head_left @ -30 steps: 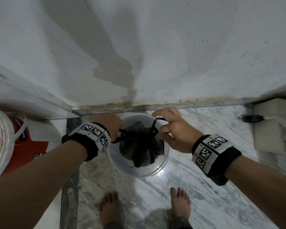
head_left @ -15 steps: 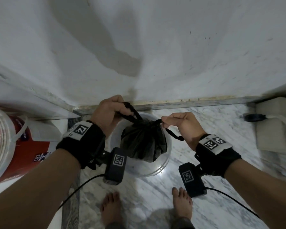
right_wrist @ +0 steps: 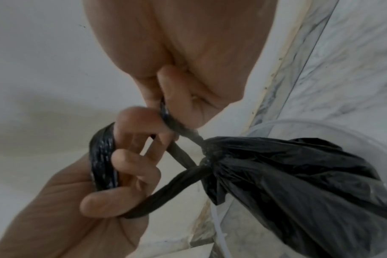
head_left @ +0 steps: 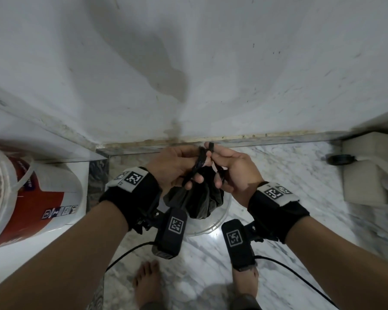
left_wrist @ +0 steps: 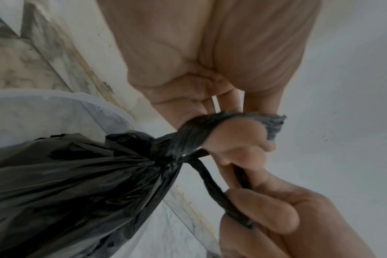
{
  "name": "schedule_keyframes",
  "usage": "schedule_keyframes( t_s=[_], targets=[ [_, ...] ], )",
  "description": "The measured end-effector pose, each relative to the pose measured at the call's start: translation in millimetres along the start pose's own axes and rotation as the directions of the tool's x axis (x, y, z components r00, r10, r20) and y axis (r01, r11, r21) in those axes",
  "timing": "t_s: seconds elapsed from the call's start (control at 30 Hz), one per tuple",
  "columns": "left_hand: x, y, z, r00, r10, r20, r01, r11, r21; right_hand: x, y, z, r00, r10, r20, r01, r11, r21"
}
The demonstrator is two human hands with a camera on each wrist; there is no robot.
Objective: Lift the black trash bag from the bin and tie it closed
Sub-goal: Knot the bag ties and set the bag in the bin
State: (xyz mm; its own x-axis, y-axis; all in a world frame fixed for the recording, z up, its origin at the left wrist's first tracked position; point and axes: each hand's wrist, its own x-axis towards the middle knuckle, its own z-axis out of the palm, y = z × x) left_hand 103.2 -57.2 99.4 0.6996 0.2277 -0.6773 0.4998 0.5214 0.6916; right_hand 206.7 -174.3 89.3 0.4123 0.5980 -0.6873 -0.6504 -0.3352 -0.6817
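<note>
Paint bucket (head_left: 27, 198) stands left of bin (head_left: 220, 220).

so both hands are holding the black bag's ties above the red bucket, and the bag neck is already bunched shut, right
Not the red bucket: that stands off to the left. The head view shows the black bag hanging over the clear bin. The rest holds: left hand and right hand both grip the ties, and the neck is bunched shut.

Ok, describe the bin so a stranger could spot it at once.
Find the corner where the white wall meets the marble floor. The bin stands there, under the black trash bag. Unlike the red and white bucket nearby, it is clear plastic.
</note>
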Motion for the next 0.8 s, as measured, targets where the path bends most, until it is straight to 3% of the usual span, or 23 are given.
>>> schedule_keyframes(
  t_s=[0.13,0.27,0.37,0.43,0.57,0.7,0.77,0.8],
  targets=[
    [1,-1,7,0.998,0.008,-0.055,-0.007,1.000,0.009,4,2,-7,0.998,0.052,0.045,-0.049,0.996,-0.077],
    [5,-5,9,0.999,0.008,-0.047,-0.010,0.999,-0.050,1,2,-12,0.989,0.043,0.142,-0.011,0.975,-0.221],
    [7,-6,8,0.999,0.022,-0.047,-0.024,0.999,-0.043,3,2,-10,0.973,0.041,0.228,0.010,0.976,-0.218],
    [7,-2,7,0.999,0.013,-0.041,-0.012,1.000,0.006,9,0,-10,0.983,0.023,0.184,0.017,0.976,-0.215],
    [7,6,1,0.995,0.037,-0.097,-0.025,0.992,0.122,20,-8,-10,0.993,-0.028,0.116,0.072,0.916,-0.395],
    [10,8,-15,0.976,0.105,-0.191,-0.070,0.981,0.182,22,-13,-14,0.989,-0.131,0.064,0.144,0.939,-0.311],
    [12,4,-29,0.965,0.100,-0.243,-0.043,0.973,0.227,23,-12,-24,0.997,-0.073,0.024,0.076,0.987,-0.140],
    [12,1,-36,0.963,0.086,-0.257,-0.023,0.971,0.240,23,-10,-30,0.997,-0.049,0.055,0.057,0.986,-0.154]
  ],
)
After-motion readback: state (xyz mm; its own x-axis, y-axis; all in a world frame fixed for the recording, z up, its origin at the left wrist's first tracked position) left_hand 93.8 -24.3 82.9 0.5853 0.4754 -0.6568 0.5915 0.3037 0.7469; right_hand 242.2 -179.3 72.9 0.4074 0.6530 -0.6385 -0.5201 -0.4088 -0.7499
